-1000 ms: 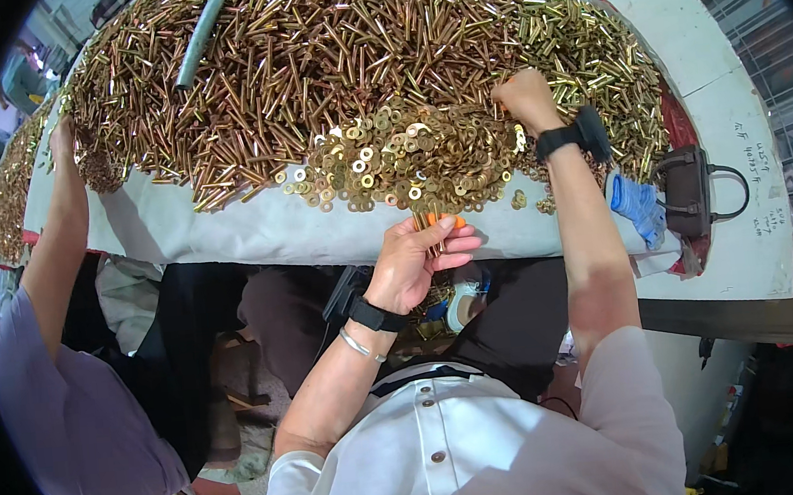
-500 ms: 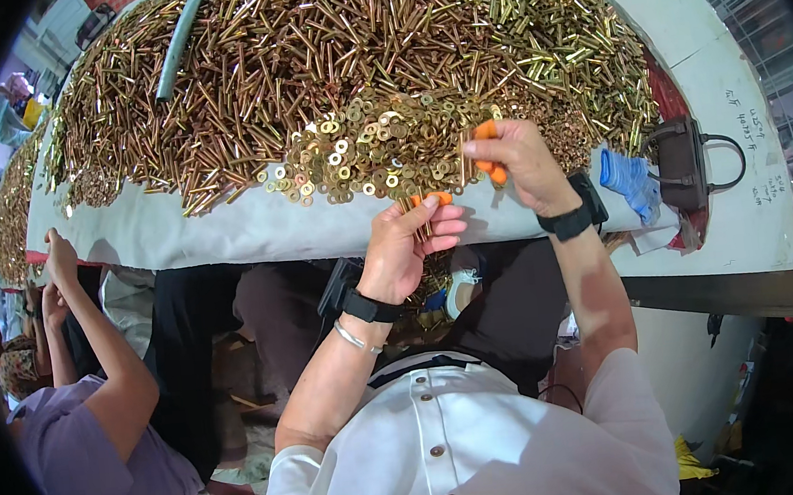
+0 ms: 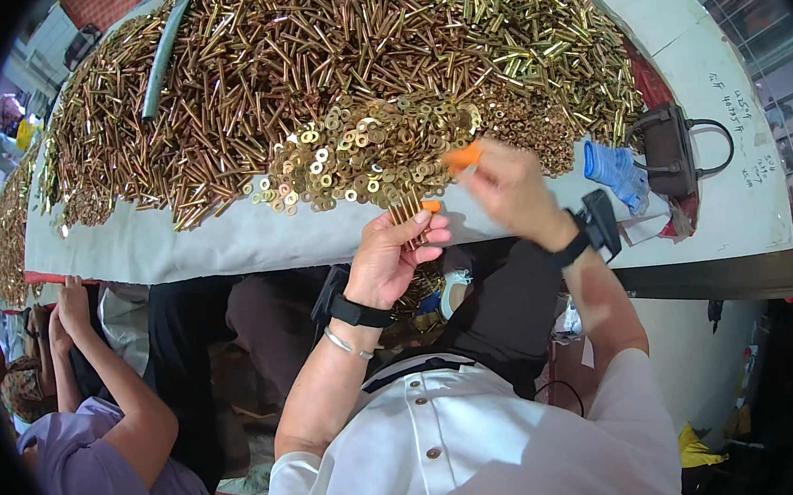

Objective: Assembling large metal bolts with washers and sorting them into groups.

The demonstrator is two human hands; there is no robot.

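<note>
My left hand (image 3: pixel 392 253) is closed around several slim gold-coloured metal rods (image 3: pixel 407 214), standing side by side between thumb and fingers, just over the near table edge. An orange finger cover (image 3: pixel 431 206) shows on one of its fingers. My right hand (image 3: pixel 514 190) hovers to the right, smeared by motion, its orange-covered fingertips (image 3: pixel 462 157) at the right side of a heap of flat washers (image 3: pixel 359 147). Whether anything is pinched there cannot be made out. Behind the washers rises a large mound of the same kind of rods (image 3: pixel 304 57).
Small nuts (image 3: pixel 537 131) lie right of the washers. Farther right are a blue glove (image 3: pixel 614 172) and a dark handbag (image 3: pixel 669 153). A grey-green tube (image 3: pixel 160 75) lies on the mound. At left sits another person (image 3: pixel 102 443), hands at the table edge.
My right hand has moved left onto the washers; the upright rod it held is no longer seen in it. My left hand keeps its rods, now more plainly in view.
</note>
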